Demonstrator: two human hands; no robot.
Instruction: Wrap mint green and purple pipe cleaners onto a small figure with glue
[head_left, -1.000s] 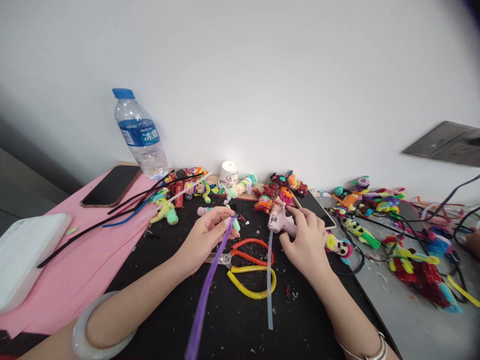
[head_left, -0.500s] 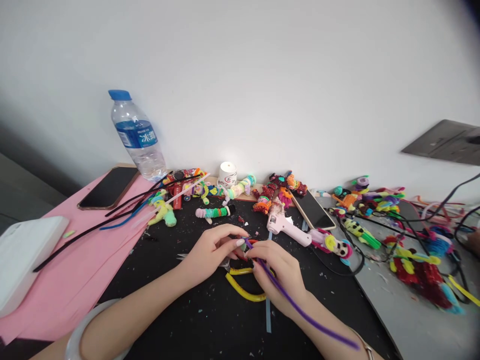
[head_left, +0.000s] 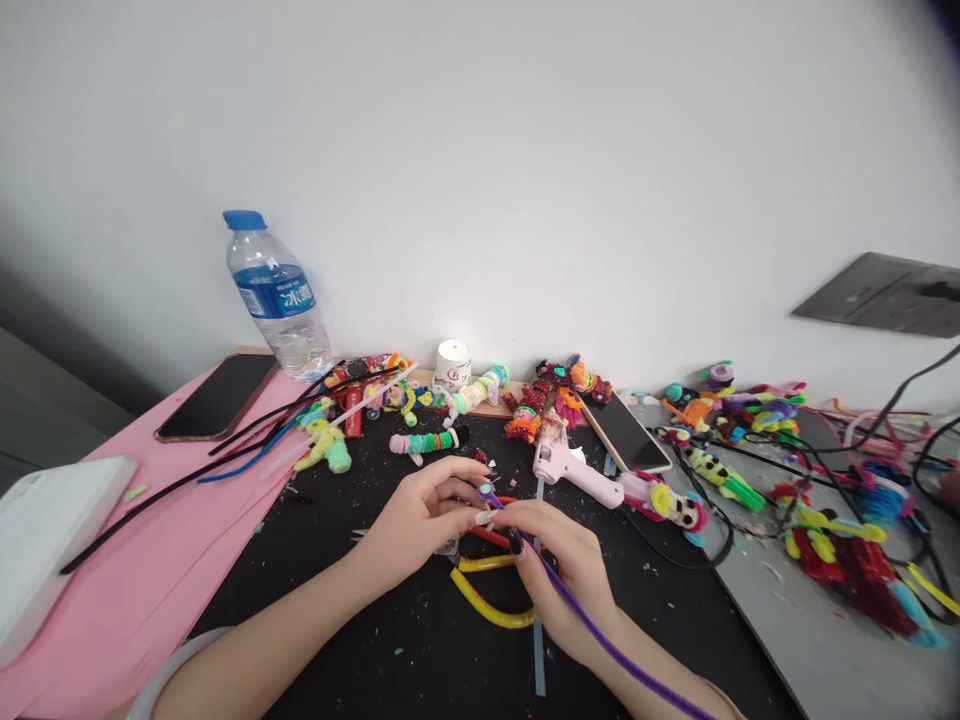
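Observation:
A long purple pipe cleaner runs from between my fingertips down over my right forearm. My left hand pinches its upper end, where a small purple coil with a pale green spot shows at the fingertips. My right hand is closed on the same pipe cleaner, thumb and forefinger almost touching the left fingers. Below the hands lie yellow-handled pliers and something with red handles, partly hidden by the fingers. A clear blue glue stick lies beside the right hand.
A pink glue gun lies beyond my right hand, near a phone. Several pipe-cleaner figures line the wall. On the left stand a water bottle and a white box; cables trail on the right.
The purple coil at my fingertips is turned more into view. My right fingers have shifted, the thumb now visible on the pipe cleaner. The whole view has tilted slightly upward.

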